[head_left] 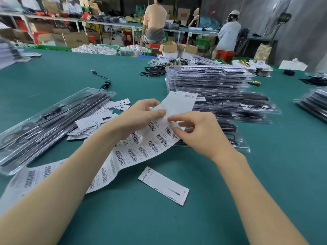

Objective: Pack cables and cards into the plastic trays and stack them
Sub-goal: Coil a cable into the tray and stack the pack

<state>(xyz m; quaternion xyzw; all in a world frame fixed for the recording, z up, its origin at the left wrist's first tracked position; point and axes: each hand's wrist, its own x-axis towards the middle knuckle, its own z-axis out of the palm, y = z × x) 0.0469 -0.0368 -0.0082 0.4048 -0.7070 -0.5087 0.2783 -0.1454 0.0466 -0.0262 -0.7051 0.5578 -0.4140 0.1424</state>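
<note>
Above the green table (159, 218), both hands work a barcode label strip (123, 156): left hand (139, 115) pinches its backing, right hand (196, 131) pinches a label's edge. Left of the strip lies a filled tray (44, 124), cards (99, 121) beside it; behind it, stacked trays (221, 89). Labelling seems underway; next, peel cleanly and stick.

A wide green bench (159, 218) carries clear plastic trays packed with black cables: one tray (51, 124) lies at the left and a tall stack (217, 89) at the right. A long strip of barcode labels (106, 165), scattered white cards (99, 122) and one card (163, 185) printed "Grow Light" lie in front. A loose black cable (103, 80) rests farther back.
</note>
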